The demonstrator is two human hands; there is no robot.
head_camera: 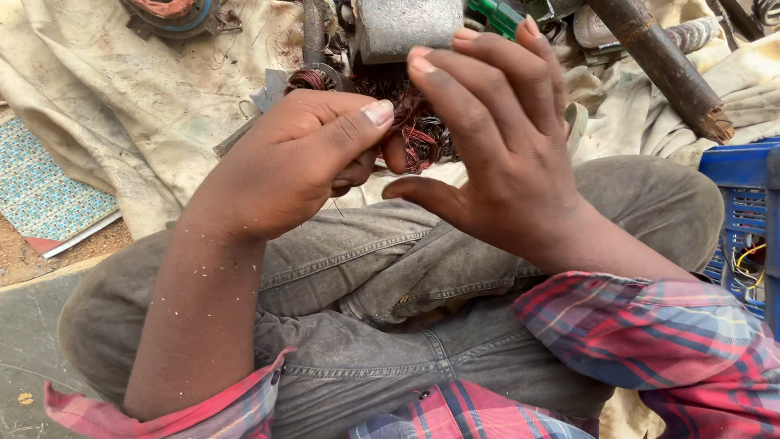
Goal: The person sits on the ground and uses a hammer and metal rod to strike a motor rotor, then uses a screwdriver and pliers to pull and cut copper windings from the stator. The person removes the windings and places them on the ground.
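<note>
Left hand point(305, 158): pinching copper wire point(418, 134) between thumb and fingers.
Right hand point(496, 138): spread, steadying the metal block point(406, 28) above.
Tip: pull strands straight, away from the pinch.

- Dirty cream cloth point(138, 106), spread over the ground; landmark for the entries below.
- Blue patterned mat point(41, 191), at the cloth's left edge, on sandy ground.
- Round part with an orange winding point(172, 12), on the cloth's upper edge.
- Rusty brown pipe point(662, 61), slanting across the cloth's upper right.
- Blue plastic crate point(743, 219), right of the cloth, with yellow wires point(746, 264) inside.
- Green tool handle point(497, 16), above the cloth, top centre.
</note>
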